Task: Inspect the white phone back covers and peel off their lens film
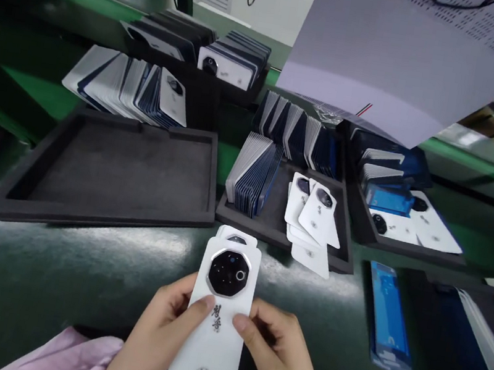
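A white phone back cover with a black octagonal camera ring is held upright low in the middle of the head view. My left hand grips its left edge, thumb pressed on its face. My right hand grips its right edge, thumb on the face too. A second white cover peeks out behind the top of the first one.
An empty black foam tray lies at the left. Another tray holds rows of upright covers and a few loose white covers. A blue film strip lies at right. Pink cloth sits bottom left.
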Demonstrator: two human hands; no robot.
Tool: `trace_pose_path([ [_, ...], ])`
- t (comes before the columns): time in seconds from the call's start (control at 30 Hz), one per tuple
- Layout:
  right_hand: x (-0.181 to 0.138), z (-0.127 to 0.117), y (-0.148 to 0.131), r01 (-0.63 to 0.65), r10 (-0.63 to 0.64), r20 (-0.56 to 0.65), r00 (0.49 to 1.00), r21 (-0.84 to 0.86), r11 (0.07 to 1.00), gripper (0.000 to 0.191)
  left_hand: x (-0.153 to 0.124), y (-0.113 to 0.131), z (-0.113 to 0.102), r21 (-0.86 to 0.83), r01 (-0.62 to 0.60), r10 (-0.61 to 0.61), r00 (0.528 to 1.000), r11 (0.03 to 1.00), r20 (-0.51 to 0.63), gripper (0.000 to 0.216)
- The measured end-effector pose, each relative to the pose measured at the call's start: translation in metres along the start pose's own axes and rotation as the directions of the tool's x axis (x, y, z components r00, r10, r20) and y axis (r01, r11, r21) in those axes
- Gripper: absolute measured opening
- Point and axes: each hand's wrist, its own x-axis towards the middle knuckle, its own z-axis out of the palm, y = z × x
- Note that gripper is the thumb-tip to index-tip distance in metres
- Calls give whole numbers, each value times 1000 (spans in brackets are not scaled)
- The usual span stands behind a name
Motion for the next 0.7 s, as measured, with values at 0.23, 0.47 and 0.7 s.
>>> trace_pose_path([
  [0.23,-3,-1,0,3,-3,5,1000,-14,1000,41,2,4,4,13,17,-17,1000,1000,-10,53],
  [0.47,-4,-5,0,63,-62,16,998,-118,991,37,1,-2,2,69,-11,11,1000,998,11,53],
  [0.7,1,-3,4,335,-679,-287,675,-701,629,29,3,-10,1,195,-85,82,996,977,24,54],
])
